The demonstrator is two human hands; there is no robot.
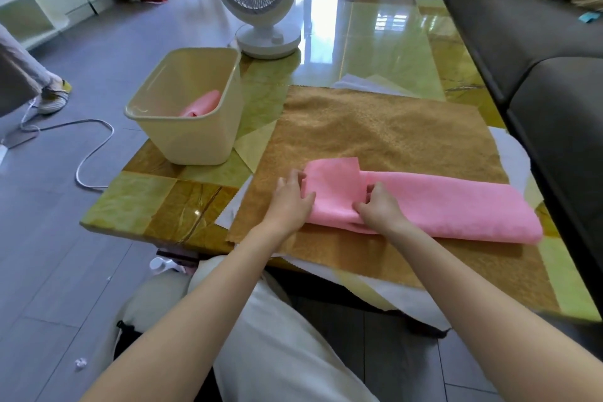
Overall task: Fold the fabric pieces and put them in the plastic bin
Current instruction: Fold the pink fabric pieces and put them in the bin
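pink cloth (440, 206) lies as a long folded strip across the near part of the brown fabric (375, 127), which is spread flat on the counter (156, 206). the strip's left end is flipped back over itself, so there's a squarish flap on top. the rest runs off to the right and ends in a rounded fold near the counter's right edge.

left hand (292, 202) is at the flap's left edge, fingers (293, 179) curled onto the cloth, so it's got hold of that end. right hand (380, 209) is at the flap's right side, fingers bent in and pinching the cloth where the flap meets the strip. both are gripping, neither is spread flat.

bin (192, 137) stands upright on the left part of the counter, just left of the brown fabric and well apart from the hands. there's a folded pink piece (202, 104) inside, leaning toward the right wall.

white fabric (510, 148) sits under the brown one and pokes out at the far, right and near edges. fan (257, 0) is just behind the bin, can't tell if its base is on the counter or the floor (65, 254). grey sofa (538, 26) runs along the right, and a white cable (112, 132) snakes over the floor on the left.
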